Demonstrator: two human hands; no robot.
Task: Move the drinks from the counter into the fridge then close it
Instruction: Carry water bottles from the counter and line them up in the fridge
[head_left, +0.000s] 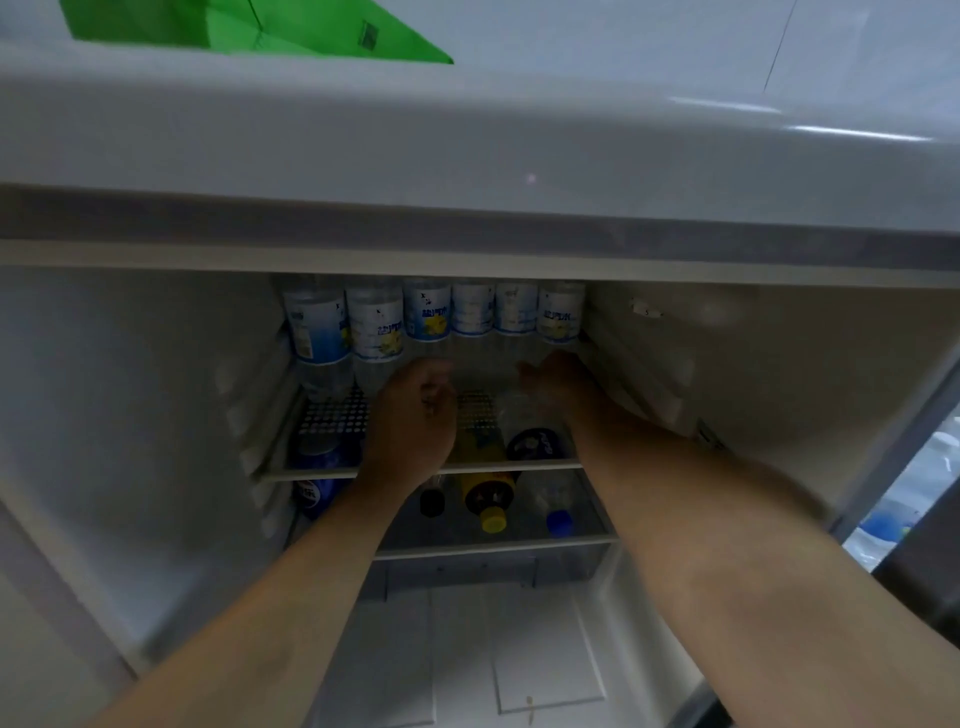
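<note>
Drinks fill the open fridge (130, 415). Nearest, under both forearms, a lower shelf (493, 548) carries bottles lying on their sides, a yellow-capped bottle (488, 499) and a blue-capped one (558, 512) among them. Both hands reach onto the upper shelf (322, 473): the left hand (415, 415) looks loosely curled, apparently holding nothing, and the right hand (558, 382) seems to rest on a clear bottle (519, 410), though blur hides the grip. Beyond the fingertips stands a row of water bottles (431, 317) along the back wall

Blurred print on the water bottles' labels (375, 325) cannot be read; nothing else legible.
</note>
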